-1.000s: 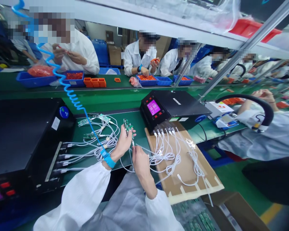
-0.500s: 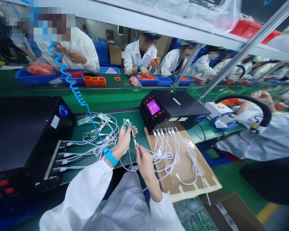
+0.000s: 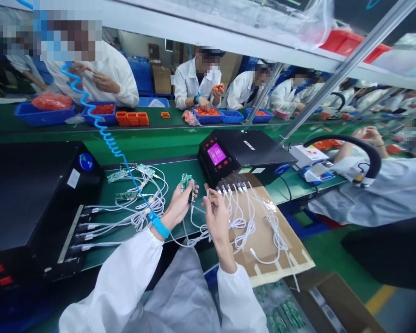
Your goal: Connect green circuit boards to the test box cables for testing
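My left hand (image 3: pixel 177 203), wearing a blue wrist strap (image 3: pixel 160 225), is closed around green circuit boards (image 3: pixel 186 181); their exact number is hard to make out. A white cable hangs down from the lower end of one board. Just to the right, my right hand (image 3: pixel 217 215) pinches a small white cable plug (image 3: pixel 208 194), apart from the boards. Left of my hands, several more circuit boards (image 3: pixel 127 196) lie on the green bench among bundled white cables (image 3: pixel 154 203).
A black tester (image 3: pixel 31 194) stands left; another black tester (image 3: pixel 242 155) with a lit screen stands ahead right. Its white cables lie on a cardboard sheet (image 3: pixel 263 270). A coiled blue cord (image 3: pixel 106 134) runs to my wrist. Co-workers sit across the belt and at right.
My right hand has moved up and to the right, away from the boards, with a white plug in its fingers. The boards in my left hand have turned and now sit closer together.
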Demonstrator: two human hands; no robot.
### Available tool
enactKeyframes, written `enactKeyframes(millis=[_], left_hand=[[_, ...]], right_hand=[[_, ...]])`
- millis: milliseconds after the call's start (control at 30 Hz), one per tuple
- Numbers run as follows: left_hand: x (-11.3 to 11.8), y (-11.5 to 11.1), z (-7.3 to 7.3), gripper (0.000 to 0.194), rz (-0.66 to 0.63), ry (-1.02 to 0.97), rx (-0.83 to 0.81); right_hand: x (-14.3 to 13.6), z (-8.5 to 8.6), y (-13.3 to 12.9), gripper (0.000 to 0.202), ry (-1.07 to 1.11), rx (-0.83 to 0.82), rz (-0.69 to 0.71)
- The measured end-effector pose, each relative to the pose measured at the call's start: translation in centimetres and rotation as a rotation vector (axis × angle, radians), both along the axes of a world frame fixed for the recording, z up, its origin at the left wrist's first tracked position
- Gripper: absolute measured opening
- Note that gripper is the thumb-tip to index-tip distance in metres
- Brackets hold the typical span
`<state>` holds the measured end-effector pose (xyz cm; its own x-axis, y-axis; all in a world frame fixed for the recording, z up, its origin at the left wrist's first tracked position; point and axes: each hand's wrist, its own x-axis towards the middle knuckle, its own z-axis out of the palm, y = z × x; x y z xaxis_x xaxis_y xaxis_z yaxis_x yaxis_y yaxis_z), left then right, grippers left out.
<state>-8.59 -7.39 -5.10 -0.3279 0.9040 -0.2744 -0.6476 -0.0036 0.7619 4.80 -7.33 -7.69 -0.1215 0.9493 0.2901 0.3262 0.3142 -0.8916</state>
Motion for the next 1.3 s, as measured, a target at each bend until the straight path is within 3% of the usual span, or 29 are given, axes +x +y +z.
enactKeyframes(millis=[133, 300, 633, 1067, 1300], left_hand=[[0.4, 0.0, -0.2, 0.033, -0.062, 0.039, 0.06], [1.0, 0.1, -0.7, 0.035, -0.097, 0.112, 0.108], [1.1, 0.3, -1.4, 0.057, -0.078, 0.198, 0.041], [1.7, -0.1, -1.1, 0.045, -0.078, 0.448, 0.092], [2.1, 0.2, -1.3, 0.043, -0.098, 0.411, 0.109]], right_hand=[[-0.3, 0.8, 0.0, 0.033, 0.047, 0.093, -0.065], [-0.5, 1.0, -0.5, 0.032, 0.118, 0.122, -0.102], [-0.5, 0.9, -0.4, 0.028, 0.164, 0.162, -0.158], [-0.4, 0.7, -0.5, 0.029, 0.164, 0.147, -0.175], [-0.6, 0.5, -0.4, 0.033, 0.209, 0.061, -0.198]])
